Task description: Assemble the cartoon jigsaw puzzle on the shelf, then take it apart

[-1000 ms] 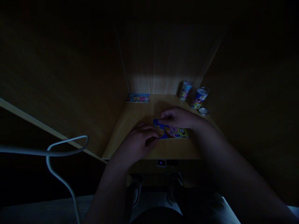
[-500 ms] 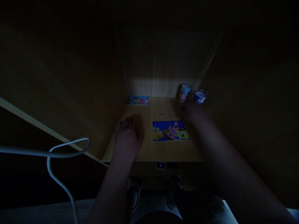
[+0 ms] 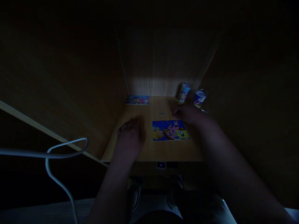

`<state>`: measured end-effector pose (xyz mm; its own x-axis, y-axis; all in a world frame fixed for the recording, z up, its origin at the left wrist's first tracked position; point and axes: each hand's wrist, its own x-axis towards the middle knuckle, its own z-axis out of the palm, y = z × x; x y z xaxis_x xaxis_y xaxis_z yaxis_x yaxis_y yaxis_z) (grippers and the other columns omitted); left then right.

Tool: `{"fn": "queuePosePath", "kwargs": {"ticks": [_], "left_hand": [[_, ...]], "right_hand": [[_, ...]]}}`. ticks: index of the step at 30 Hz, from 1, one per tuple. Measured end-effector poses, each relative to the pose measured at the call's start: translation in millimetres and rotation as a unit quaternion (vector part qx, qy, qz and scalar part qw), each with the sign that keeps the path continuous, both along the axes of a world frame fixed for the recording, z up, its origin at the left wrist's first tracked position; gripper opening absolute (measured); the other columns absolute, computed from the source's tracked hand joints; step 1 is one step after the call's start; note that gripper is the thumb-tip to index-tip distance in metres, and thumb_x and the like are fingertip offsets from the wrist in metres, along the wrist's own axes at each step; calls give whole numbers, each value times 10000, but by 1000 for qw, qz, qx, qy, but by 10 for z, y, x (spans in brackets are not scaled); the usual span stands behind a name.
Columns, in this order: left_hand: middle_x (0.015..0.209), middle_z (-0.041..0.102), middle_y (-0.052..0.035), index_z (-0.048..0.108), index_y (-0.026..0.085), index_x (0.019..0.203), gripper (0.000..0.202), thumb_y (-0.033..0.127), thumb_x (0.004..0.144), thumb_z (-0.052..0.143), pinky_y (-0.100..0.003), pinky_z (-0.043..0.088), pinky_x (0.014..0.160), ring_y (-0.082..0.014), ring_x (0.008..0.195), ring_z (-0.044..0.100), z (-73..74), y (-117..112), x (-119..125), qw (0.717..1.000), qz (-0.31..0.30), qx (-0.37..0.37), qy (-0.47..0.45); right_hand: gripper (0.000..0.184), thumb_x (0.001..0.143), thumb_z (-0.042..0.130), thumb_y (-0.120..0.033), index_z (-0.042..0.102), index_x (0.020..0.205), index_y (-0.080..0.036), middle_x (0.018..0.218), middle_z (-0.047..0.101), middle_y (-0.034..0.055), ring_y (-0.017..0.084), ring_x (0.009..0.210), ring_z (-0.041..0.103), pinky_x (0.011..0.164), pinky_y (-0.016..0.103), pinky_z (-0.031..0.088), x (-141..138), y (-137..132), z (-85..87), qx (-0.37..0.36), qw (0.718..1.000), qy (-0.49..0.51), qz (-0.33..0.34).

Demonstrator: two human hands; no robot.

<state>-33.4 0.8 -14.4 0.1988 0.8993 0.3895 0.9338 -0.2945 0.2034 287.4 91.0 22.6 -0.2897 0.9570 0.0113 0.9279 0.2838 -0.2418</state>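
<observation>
One small loose piece (image 3: 161,114) on wooden tabletop (image 3: 168,151), just beyond far edge of blue picture puzzle (image 3: 171,130), lying flat front middle. Left hand (image 3: 130,134): palm down, fingers curled, left of puzzle, apart; cannot tell if gripping anything. Right hand (image 3: 187,113): by puzzle's far right corner, fingertips drawn together; cannot tell if pinching anything. Second picture panel (image 3: 137,100) back left; light-blue can (image 3: 184,92), dark-blue can (image 3: 199,97) back right.
</observation>
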Motion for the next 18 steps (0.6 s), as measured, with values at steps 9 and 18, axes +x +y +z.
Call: {"fn": "queuePosePath", "kwargs": {"ticks": [9, 18], "left_hand": [[1383, 767, -157, 742, 168, 1307, 308, 160, 1048, 576, -546, 570, 1177, -338, 1294, 709, 1, 34, 0, 993, -100, 14, -65], [1294, 785, -115, 756, 202, 1212, 231, 172, 1075, 573, -534, 597, 1114, -313, 1217, 723, 63, 13, 31, 986, -140, 3, -89]], "right_hand": [[97, 974, 761, -219, 841, 1029, -214, 984, 849, 76, 249, 941, 795, 910, 360, 578, -64, -20, -38, 11, 995, 101, 7], [138, 1001, 768, -361, 743, 1001, -226, 877, 804, 36, 183, 747, 763, 695, 297, 616, -196, -91, 8, -141, 920, 365, -2]]}}
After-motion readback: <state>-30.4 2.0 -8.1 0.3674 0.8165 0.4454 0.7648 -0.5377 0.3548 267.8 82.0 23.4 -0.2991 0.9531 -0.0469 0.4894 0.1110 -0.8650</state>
